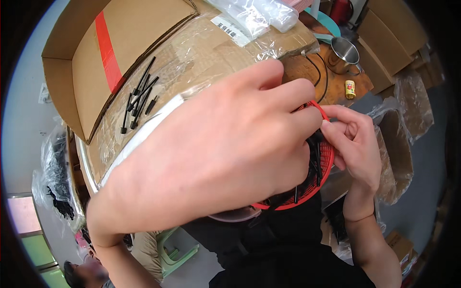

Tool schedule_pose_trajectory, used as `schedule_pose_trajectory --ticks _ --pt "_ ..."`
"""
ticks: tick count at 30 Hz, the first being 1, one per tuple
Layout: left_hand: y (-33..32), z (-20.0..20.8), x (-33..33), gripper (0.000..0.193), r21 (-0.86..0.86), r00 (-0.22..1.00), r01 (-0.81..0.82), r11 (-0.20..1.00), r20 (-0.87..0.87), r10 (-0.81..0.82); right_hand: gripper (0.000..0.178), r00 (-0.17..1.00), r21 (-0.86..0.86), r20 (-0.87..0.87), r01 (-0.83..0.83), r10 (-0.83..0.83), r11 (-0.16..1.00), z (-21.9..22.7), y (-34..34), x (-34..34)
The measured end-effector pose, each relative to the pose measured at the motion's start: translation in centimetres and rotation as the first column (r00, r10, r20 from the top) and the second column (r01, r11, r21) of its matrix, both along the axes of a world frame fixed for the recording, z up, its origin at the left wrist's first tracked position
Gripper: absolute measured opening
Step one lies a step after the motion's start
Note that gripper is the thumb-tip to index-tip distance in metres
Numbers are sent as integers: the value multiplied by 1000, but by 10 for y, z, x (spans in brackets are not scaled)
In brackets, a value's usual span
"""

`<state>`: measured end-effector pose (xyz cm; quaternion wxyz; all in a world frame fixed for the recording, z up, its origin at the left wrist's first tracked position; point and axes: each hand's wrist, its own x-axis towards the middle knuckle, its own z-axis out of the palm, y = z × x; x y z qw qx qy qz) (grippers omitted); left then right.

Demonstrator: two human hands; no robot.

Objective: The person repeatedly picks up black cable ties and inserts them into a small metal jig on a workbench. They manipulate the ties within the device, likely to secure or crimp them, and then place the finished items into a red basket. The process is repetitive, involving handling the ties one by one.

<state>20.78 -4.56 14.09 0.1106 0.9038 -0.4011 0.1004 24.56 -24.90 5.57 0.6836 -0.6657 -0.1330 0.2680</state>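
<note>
My left hand (225,139) fills the middle of the picture, its back turned up and its fingers curled down at the mouth of a red mesh plastic basket (327,161). Its fingertips are hidden, so what they hold, if anything, does not show. At the basket's far right rim, my right hand (353,141) pinches the edge between thumb and fingers. Thin black rods (317,163) lie inside the basket, mostly covered by my left hand. Several black stick-like parts with wider ends (139,96) are scattered on the plastic-wrapped cardboard (192,67) beyond my left wrist.
An open cardboard box (139,33) with red tape stands far left. Clear plastic packaging (259,17) is at the back. A steel mug (342,54) and a small yellow container (350,89) sit on the wooden tabletop. Another person (89,273) and a green stool (175,257) are lower left.
</note>
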Motion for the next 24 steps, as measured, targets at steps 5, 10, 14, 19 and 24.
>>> schedule_pose_trajectory --ticks 5,10,14,19,24 --pt "24 6 21 15 186 963 177 967 172 -209 24 1000 -14 16 16 -16 1000 14 11 10" --pt "45 43 35 13 264 978 125 956 131 -164 23 994 52 113 -9 3 999 45 38 39" --pt "79 50 60 9 274 966 96 957 205 -156 24 977 55 212 3 -14 998 48 74 64" --pt "115 64 71 8 312 982 -42 949 189 -19 29 967 59 225 108 -118 992 45 108 75" --pt "144 54 81 9 209 962 -220 953 211 176 32 957 27 235 167 -168 986 40 131 79"
